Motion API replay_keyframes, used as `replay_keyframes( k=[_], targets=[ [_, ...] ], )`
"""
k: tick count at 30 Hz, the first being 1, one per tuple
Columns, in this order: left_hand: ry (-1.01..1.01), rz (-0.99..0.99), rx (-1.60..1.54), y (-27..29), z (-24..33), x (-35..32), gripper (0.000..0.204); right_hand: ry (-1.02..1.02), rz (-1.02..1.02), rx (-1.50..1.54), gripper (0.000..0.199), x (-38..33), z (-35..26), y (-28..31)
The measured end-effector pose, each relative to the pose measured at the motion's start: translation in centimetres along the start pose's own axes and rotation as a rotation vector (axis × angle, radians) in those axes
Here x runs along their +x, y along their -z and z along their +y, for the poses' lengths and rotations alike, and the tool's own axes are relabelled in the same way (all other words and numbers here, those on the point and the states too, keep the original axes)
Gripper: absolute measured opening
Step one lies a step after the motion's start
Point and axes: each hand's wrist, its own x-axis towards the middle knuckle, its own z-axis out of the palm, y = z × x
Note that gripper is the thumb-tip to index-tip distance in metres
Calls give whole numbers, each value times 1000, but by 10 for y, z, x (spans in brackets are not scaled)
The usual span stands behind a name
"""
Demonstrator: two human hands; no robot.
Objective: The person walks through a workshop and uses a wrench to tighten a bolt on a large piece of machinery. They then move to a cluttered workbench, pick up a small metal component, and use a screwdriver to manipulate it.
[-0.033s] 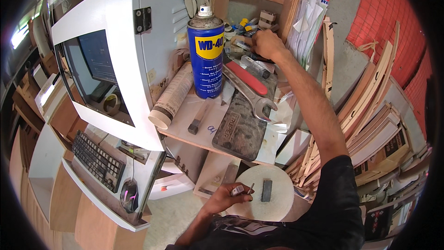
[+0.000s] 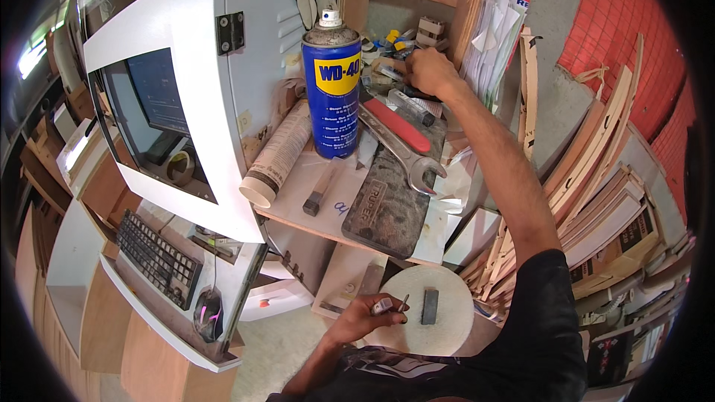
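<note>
Low in front of me, my left hand point(image 2: 372, 318) is closed around a small pale case point(image 2: 382, 306). A thin metal bit point(image 2: 404, 303) sticks out between its fingers. Below that hand is a round whitish stool top point(image 2: 447, 335), with a dark rectangular block point(image 2: 430, 306) lying on it. My right hand point(image 2: 432, 73) reaches to the back of the shelf, into a pile of small parts point(image 2: 395, 43). Its fingers are curled and partly hidden, so what they grip does not show. Nearer me lie clear plastic cases point(image 2: 412, 106).
A blue spray can point(image 2: 331, 115) stands beside a cartridge tube point(image 2: 277, 156). An open-end wrench point(image 2: 402, 150) and a red-handled tool point(image 2: 398, 125) rest on a dusty black case point(image 2: 395, 208). A white machine cabinet point(image 2: 194, 89) with keyboard point(image 2: 158, 259) stands left; wood strips point(image 2: 588, 156) lean right.
</note>
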Motion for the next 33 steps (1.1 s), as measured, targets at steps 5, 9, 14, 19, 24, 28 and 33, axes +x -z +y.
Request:
replay_keyframes(
  k=[5,9,14,19,24,28,33],
  targets=[
    [-14,-2,52,-3,11,-6,25,71,-16,-35,23,3,-1,1],
    [-60,-61,96,-5,29,-17,24,126,5,6,20,3,3,2],
    [-178,-65,69,-1,43,-29,24,247,181,24,21,-10,7,4],
    [-158,-55,-36,-1,40,-28,26,344,404,22,30,-23,11,14],
    [-122,-73,-33,-10,36,-24,26,418,524,80,23,-33,14,23],
    [-106,-102,-28,-18,35,-25,26,457,559,133,22,-46,13,25],
    [-98,-121,-16,-22,36,-21,25,506,582,252,23,-58,14,32]
  ],
)
